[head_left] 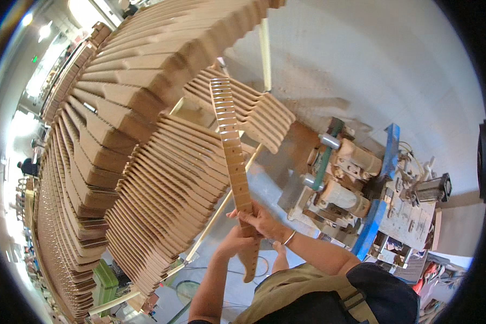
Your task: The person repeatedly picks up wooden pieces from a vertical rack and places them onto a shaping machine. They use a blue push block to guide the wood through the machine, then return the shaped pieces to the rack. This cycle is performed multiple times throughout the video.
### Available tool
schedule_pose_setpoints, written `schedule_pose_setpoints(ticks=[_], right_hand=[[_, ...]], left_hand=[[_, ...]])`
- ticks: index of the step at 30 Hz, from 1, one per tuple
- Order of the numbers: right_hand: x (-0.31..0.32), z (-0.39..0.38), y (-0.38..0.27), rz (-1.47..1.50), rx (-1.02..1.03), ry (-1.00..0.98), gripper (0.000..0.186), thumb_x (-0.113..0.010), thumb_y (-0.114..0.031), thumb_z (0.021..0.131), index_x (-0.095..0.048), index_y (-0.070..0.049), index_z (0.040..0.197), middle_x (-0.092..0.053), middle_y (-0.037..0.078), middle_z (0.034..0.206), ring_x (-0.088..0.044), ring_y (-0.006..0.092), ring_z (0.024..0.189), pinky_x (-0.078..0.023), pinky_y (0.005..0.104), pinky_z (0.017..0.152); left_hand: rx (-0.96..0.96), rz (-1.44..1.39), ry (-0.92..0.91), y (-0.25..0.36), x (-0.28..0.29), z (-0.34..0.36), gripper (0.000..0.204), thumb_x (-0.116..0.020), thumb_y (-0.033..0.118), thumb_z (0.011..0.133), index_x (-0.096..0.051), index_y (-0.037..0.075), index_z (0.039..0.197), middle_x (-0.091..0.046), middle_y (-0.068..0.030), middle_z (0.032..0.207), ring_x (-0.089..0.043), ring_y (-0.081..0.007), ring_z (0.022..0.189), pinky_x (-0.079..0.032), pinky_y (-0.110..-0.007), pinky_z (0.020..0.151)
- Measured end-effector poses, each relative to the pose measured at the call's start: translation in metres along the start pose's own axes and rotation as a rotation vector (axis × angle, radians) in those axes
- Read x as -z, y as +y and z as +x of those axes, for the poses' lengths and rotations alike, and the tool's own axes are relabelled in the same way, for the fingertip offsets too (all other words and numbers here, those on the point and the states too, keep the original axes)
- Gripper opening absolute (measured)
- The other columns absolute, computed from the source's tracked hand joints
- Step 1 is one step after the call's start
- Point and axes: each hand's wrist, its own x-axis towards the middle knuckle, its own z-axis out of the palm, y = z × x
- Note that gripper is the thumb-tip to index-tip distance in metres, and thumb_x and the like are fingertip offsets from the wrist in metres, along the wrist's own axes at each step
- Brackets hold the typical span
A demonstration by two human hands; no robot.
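Note:
A wooden guitar neck (233, 156) slants away from me in both my hands. Its fingerboard faces up, with shiny metal frets across the far part and dark dots along it. The headstock (248, 262), pierced by a row of small holes, points back toward my body. My left hand (236, 241) is closed around the neck near the headstock. Just beyond it, my right hand (263, 220), with a bangle on the wrist, grips the neck from the right side. The far end of the neck overlaps the racked necks in view.
On the left, long rows of guitar necks (167, 173) fill a tiered rack with pale rails (208, 229). Another group of necks (259, 116) sits beyond. A dusty machine (345, 178) with rollers and blue framing (370, 229) stands right. A green crate (105, 283) is low at left.

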Motion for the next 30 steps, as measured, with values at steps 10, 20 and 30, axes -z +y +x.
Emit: schedule_pose_setpoints(ticks=[10, 20, 30], right_hand=[[0.034, -0.145, -0.108, -1.224, 0.850, 0.049, 0.029, -0.072, -0.021, 0.092, -0.063, -0.005, 0.115, -0.060, 0.011, 0.101, -0.060, 0.0306, 0.099, -0.049, 0.0461, 0.081], [0.100, -0.317, -0.052, -1.336, 0.298, -0.055, 0.046, -0.057, -0.023, 0.101, -0.054, -0.004, 0.144, -0.067, 0.013, 0.091, -0.065, 0.0310, 0.080, -0.052, 0.0453, 0.067], [0.261, -0.468, -0.144, -0.870, -0.274, 0.317, 0.043, -0.059, -0.024, 0.108, -0.056, -0.006, 0.147, -0.073, 0.023, 0.108, -0.074, 0.0375, 0.088, -0.060, 0.0454, 0.080]], left_hand=[[0.071, 0.899, 0.467, -0.047, -0.060, -0.080, 0.017, -0.069, 0.001, 0.080, -0.066, 0.006, 0.096, -0.070, -0.0148, 0.079, -0.070, -0.0399, 0.083, -0.054, -0.049, 0.076], [-0.336, 1.736, 0.007, 0.030, -0.192, -0.032, 0.010, -0.067, 0.004, 0.081, -0.063, 0.009, 0.088, -0.068, -0.0118, 0.085, -0.064, -0.0337, 0.091, -0.048, -0.047, 0.087], [-0.820, 1.126, 0.192, -0.025, -0.383, 0.053, 0.043, -0.068, -0.001, 0.080, -0.068, 0.006, 0.123, -0.060, -0.0177, 0.131, -0.052, -0.0396, 0.130, -0.039, -0.053, 0.109]])
